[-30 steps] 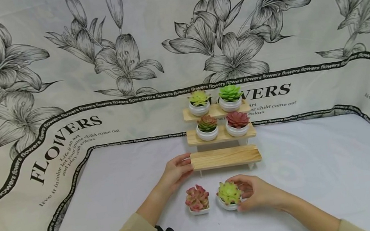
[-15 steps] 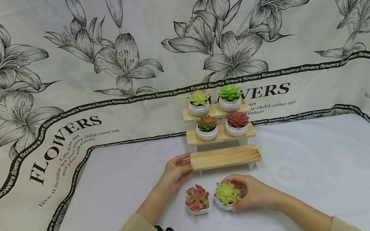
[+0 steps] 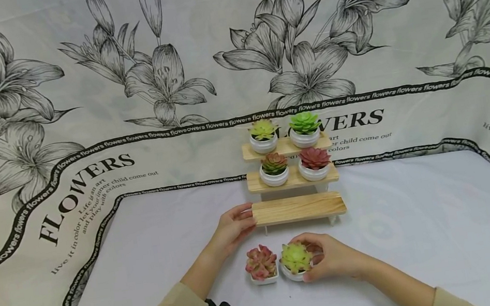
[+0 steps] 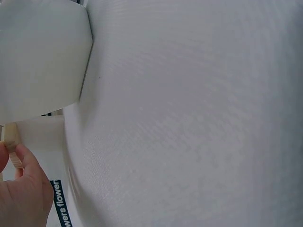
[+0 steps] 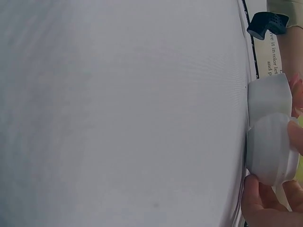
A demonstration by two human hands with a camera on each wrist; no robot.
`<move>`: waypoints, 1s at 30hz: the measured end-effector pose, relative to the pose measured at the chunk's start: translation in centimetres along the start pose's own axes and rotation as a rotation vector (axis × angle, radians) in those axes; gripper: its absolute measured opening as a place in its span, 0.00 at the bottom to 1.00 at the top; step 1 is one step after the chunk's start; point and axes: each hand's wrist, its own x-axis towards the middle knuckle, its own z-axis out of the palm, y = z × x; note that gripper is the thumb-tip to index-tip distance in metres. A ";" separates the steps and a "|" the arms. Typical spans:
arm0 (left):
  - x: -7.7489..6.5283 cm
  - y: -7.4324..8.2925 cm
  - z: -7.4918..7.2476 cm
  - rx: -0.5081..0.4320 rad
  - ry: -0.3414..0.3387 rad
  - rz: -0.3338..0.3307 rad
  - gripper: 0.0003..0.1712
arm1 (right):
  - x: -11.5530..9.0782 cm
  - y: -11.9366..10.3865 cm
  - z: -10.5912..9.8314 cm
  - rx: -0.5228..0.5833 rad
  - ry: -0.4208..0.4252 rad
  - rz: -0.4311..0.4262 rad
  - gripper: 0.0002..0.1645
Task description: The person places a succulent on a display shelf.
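My left hand [image 3: 231, 232] pinches the left end of the lowest board of a three-tier wooden shelf [image 3: 300, 208]; the left wrist view shows fingers [image 4: 28, 163] and thumb at the board's end. With my right hand [image 3: 334, 255] I grip the round white pot of a yellow-green succulent [image 3: 296, 257] in front of the shelf. Close to its left stands a pink-red succulent [image 3: 261, 262] in a squarish white pot. The right wrist view shows the held pot [image 5: 270, 149] upright, low at the tabletop, in front of the squarish pot [image 5: 270, 98].
The middle board bears a green-brown succulent [image 3: 274, 167] and a dark red one [image 3: 315, 162]. On the top board are a yellow-green succulent [image 3: 263, 134] and a bright green one [image 3: 304, 128]. A flower-printed cloth [image 3: 180, 157] hangs behind the white tabletop [image 3: 400, 220].
My right hand has moved the yellow-green succulent left, closer to the pink-red one. The left hand stays on the lowest board.
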 end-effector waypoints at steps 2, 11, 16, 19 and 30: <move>0.0 0.0 0.0 -0.002 0.000 -0.002 0.28 | 0.0 -0.1 0.1 0.005 0.003 0.002 0.38; 0.1 0.1 0.0 0.014 0.003 0.003 0.27 | 0.2 -0.7 0.2 0.023 0.015 -0.009 0.38; 0.1 0.1 0.1 0.002 -0.002 0.008 0.27 | 0.2 -1.0 0.1 0.027 0.021 -0.004 0.38; 0.1 0.1 0.1 -0.001 -0.001 0.010 0.26 | 0.2 -1.1 0.0 0.028 0.027 0.008 0.39; 0.1 0.1 0.1 -0.004 -0.002 0.008 0.27 | 0.1 -1.5 -0.3 -0.008 0.072 0.009 0.40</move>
